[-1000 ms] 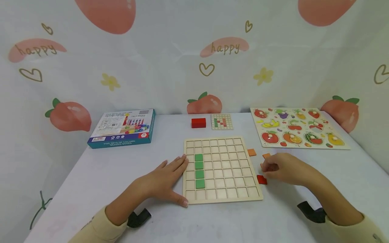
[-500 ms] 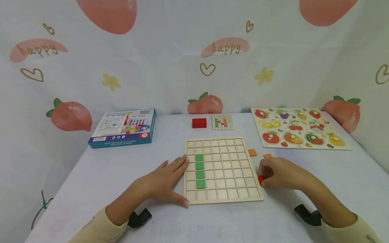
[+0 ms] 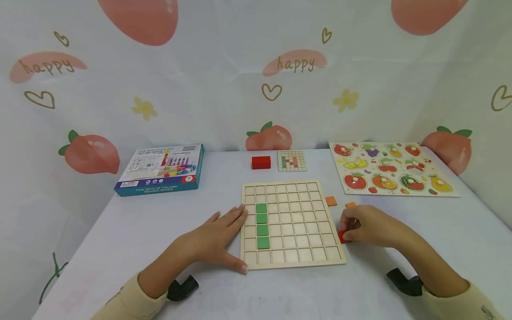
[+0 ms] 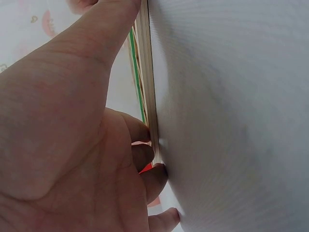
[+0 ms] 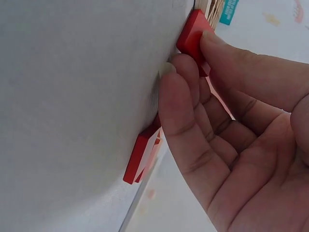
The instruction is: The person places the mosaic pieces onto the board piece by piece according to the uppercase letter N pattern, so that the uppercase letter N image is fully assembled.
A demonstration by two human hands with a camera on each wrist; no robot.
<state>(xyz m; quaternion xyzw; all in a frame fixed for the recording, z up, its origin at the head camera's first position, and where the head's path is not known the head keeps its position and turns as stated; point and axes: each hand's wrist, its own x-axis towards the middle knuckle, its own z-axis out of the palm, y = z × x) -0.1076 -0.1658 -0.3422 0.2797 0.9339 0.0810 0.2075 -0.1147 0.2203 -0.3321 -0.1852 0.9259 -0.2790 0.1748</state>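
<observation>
Head view: pinching red tile (image 3: 342, 237) with right hand (image 3: 370, 226) beside grid board (image 3: 305, 228). Resting outspread left hand (image 3: 219, 240) against board's left edge.

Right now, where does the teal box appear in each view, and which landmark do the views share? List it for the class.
Head: the teal box lies at left, at the back of the table.
Left wrist: not in it.
Right wrist: just a piece, at the top edge, right of centre.
Shared landmark: the wooden grid board.
</observation>
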